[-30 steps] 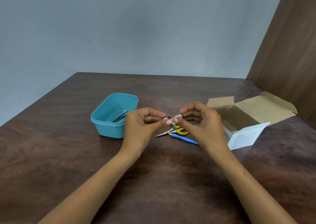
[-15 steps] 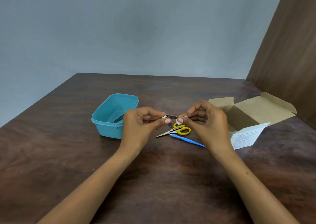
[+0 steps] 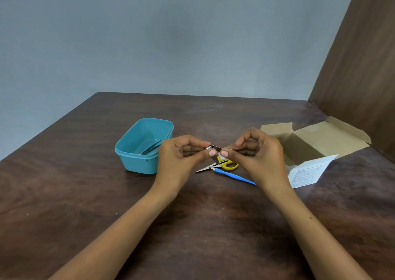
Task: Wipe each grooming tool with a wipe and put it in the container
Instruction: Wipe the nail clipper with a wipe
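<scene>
My left hand [image 3: 181,153] pinches one end of a small metal nail clipper [image 3: 215,148] above the table. My right hand [image 3: 258,153] pinches a small white wipe [image 3: 222,157] against the clipper's other end. Below them on the table lie yellow-handled scissors [image 3: 222,164] and a blue-handled tool [image 3: 235,176], partly hidden by my right hand. A teal container [image 3: 132,155] stands to the left, touching my left hand's back, with metal tweezers [image 3: 152,147] inside.
An open cardboard box [image 3: 316,140] sits at the right with a white printed leaflet [image 3: 307,172] in front of it. A brown wooden panel [image 3: 363,66] rises along the table's right edge. The dark wooden table [image 3: 85,194] stretches wide at the left and front.
My right hand slid outward along the clipper, then came back in toward my left hand. The left hand and the tools on the table stayed put.
</scene>
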Action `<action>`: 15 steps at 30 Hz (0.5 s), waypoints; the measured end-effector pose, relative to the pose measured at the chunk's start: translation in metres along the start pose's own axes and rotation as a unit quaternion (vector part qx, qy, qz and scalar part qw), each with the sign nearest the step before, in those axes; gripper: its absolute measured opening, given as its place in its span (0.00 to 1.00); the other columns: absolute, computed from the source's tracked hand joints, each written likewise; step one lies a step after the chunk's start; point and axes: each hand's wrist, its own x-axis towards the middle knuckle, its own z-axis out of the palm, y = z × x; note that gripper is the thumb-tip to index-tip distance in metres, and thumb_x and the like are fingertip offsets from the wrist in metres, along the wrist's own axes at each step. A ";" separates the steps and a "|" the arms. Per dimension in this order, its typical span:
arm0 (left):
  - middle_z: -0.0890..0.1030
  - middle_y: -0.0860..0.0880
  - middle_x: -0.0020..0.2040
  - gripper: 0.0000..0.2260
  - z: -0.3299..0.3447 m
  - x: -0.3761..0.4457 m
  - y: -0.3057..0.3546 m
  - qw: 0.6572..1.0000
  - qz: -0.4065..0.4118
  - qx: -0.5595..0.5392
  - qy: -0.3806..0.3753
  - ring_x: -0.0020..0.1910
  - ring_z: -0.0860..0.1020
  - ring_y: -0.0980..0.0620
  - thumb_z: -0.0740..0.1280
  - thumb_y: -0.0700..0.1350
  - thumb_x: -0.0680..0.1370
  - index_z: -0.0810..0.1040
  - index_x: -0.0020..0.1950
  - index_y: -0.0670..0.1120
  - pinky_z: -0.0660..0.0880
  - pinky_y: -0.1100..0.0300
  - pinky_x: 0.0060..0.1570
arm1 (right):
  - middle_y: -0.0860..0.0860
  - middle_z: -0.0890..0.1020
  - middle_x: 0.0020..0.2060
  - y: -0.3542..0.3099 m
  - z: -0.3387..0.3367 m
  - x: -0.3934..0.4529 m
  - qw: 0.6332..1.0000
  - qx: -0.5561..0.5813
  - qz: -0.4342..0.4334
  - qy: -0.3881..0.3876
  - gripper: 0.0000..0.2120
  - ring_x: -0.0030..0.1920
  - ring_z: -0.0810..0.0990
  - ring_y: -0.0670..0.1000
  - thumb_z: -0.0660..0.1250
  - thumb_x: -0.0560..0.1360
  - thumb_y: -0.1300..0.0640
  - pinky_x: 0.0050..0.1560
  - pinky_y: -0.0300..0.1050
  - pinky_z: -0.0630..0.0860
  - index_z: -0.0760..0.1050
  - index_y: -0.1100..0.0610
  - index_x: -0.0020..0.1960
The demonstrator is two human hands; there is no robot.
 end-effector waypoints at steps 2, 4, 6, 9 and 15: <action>0.85 0.44 0.40 0.09 0.001 0.000 0.000 0.998 -0.040 -0.044 0.007 0.41 0.84 0.51 0.75 0.36 0.67 0.82 0.46 0.40 0.81 0.60 0.42 | 0.53 0.84 0.33 0.000 0.003 -0.001 1.000 0.002 0.000 0.013 0.17 0.37 0.85 0.48 0.79 0.61 0.66 0.42 0.47 0.82 0.72 0.54 0.35; 0.85 0.44 0.40 0.10 0.004 -0.002 -0.001 0.989 -0.101 -0.107 0.018 0.40 0.84 0.52 0.74 0.35 0.69 0.81 0.49 0.39 0.81 0.61 0.40 | 0.53 0.84 0.33 -0.001 0.006 -0.003 0.999 0.003 -0.004 0.031 0.17 0.37 0.85 0.48 0.79 0.62 0.65 0.41 0.47 0.82 0.72 0.53 0.35; 0.85 0.45 0.38 0.08 0.007 -0.002 -0.001 0.976 -0.151 -0.157 0.023 0.39 0.84 0.52 0.73 0.36 0.69 0.80 0.47 0.39 0.81 0.62 0.37 | 0.53 0.84 0.32 -0.001 0.007 -0.004 0.999 0.013 -0.008 0.049 0.16 0.37 0.85 0.48 0.79 0.62 0.64 0.40 0.47 0.81 0.72 0.53 0.35; 0.85 0.44 0.39 0.12 0.009 -0.002 -0.001 0.959 -0.199 -0.204 0.019 0.39 0.84 0.51 0.74 0.39 0.64 0.80 0.46 0.38 0.80 0.63 0.36 | 0.52 0.84 0.33 -0.001 0.008 -0.006 0.998 0.032 -0.003 0.057 0.16 0.38 0.85 0.47 0.79 0.63 0.64 0.41 0.45 0.81 0.72 0.55 0.36; 0.85 0.45 0.35 0.08 0.010 0.001 0.001 0.948 -0.220 -0.230 0.033 0.33 0.83 0.53 0.73 0.37 0.68 0.80 0.45 0.37 0.79 0.66 0.33 | 0.54 0.84 0.34 -0.001 0.004 -0.004 0.999 0.024 0.010 0.045 0.16 0.38 0.85 0.48 0.79 0.62 0.63 0.42 0.47 0.81 0.72 0.54 0.36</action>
